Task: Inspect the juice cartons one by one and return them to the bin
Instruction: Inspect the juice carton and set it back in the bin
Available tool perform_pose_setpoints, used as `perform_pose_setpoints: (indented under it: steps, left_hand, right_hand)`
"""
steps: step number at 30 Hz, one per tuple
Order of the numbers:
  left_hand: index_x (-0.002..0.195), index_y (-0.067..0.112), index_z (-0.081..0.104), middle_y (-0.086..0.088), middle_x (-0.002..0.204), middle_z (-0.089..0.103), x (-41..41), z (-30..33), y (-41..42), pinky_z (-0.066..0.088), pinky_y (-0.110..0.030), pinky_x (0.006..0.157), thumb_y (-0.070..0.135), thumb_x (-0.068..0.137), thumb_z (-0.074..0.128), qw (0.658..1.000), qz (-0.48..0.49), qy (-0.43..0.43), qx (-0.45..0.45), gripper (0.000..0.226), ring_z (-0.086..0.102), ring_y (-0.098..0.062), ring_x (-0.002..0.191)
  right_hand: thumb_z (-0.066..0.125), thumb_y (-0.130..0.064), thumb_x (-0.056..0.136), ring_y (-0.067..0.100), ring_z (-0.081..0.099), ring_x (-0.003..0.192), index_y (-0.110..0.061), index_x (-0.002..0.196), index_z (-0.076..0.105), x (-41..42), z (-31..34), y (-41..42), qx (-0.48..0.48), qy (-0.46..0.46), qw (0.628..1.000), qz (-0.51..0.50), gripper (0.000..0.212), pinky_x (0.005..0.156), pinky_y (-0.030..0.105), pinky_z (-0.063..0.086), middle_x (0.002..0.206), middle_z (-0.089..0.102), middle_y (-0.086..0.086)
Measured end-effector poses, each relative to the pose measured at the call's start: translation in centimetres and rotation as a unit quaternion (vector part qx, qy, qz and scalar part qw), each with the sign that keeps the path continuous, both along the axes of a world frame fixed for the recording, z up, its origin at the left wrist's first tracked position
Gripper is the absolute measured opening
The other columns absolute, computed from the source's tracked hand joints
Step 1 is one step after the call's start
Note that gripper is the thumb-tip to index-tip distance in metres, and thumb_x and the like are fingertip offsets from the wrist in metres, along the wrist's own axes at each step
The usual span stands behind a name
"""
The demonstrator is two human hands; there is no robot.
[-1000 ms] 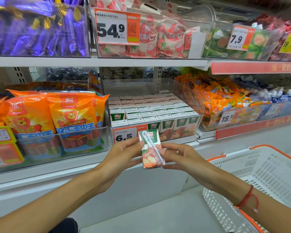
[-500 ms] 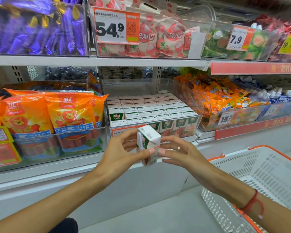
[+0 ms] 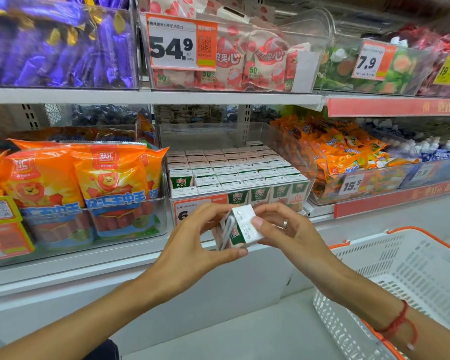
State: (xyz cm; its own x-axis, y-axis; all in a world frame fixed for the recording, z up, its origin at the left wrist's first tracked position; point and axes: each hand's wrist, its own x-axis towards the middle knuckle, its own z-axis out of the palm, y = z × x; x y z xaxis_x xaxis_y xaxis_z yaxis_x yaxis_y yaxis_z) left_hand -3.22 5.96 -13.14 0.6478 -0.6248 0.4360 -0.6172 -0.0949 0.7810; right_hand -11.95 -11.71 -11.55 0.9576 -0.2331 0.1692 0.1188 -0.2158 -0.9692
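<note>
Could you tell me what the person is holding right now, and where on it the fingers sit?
One juice carton, tilted: left hand pinches its left side and bottom; right hand fingertips its right side.

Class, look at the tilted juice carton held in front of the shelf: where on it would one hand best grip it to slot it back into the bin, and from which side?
Probably the juice carton across its two broad faces near the top, from above. Its flat sides suit a pinch, and the bin opens upward.
</note>
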Motion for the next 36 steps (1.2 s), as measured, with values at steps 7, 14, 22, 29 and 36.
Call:
perform_pose_setpoints:
  steps: [7,14,22,29,36]
  left_hand:
    - [0.121,0.038,0.059,0.02,0.118,0.064,-0.1,0.1,-0.3,0.051,-0.012,0.085,0.047,0.067,0.075,0.99,0.004,0.144,0.001,0.058,0.061,0.004,0.108]
    - [0.118,0.039,0.057,0.006,0.101,0.076,0.4,0.7,0.0,0.057,-0.017,0.065,0.047,0.078,0.069,0.924,0.002,0.368,-0.101,0.042,0.073,-0.011,0.092]
    - [0.118,0.026,0.063,-0.003,0.101,0.076,1.0,0.8,0.3,0.06,-0.026,0.068,0.053,0.073,0.071,0.885,0.013,0.463,-0.052,0.053,0.074,-0.02,0.091]
    - [0.113,0.025,0.065,-0.004,0.091,0.078,1.2,1.0,0.4,0.059,-0.028,0.059,0.072,0.058,0.067,0.871,0.036,0.482,0.087,0.072,0.075,-0.014,0.08]
    - [0.11,0.022,0.065,-0.004,0.089,0.078,1.2,0.7,0.3,0.06,-0.03,0.06,0.073,0.058,0.067,0.87,0.041,0.479,0.106,0.073,0.075,-0.017,0.082]
  right_hand:
    - [0.065,-0.013,0.089,0.009,0.068,0.103,-0.025,0.121,0.055,-0.1,0.2,-0.2,-0.035,-0.049,0.998,0.034,0.035,0.087,0.019,0.052,0.115,0.069,-0.013]
    - [0.076,-0.017,0.083,0.001,0.058,0.117,-0.034,0.131,0.056,-0.7,0.1,-0.2,-0.188,-0.064,0.976,0.086,0.055,0.097,0.015,0.045,0.128,0.06,-0.022]
    - [0.068,-0.038,0.08,0.004,0.068,0.101,-0.037,0.119,0.064,0.1,-0.4,0.8,-0.111,-0.037,0.991,0.069,0.04,0.083,0.015,0.052,0.115,0.068,-0.02]
    - [0.07,-0.05,0.065,0.013,0.074,0.073,-0.033,0.091,0.075,0.4,0.0,0.9,0.034,0.04,0.999,0.014,0.032,0.062,0.016,0.055,0.08,0.077,-0.002]
    - [0.071,-0.052,0.062,0.016,0.074,0.074,-0.03,0.094,0.072,0.3,-0.1,0.9,0.066,0.079,0.995,0.002,0.039,0.063,0.017,0.056,0.079,0.077,0.0]
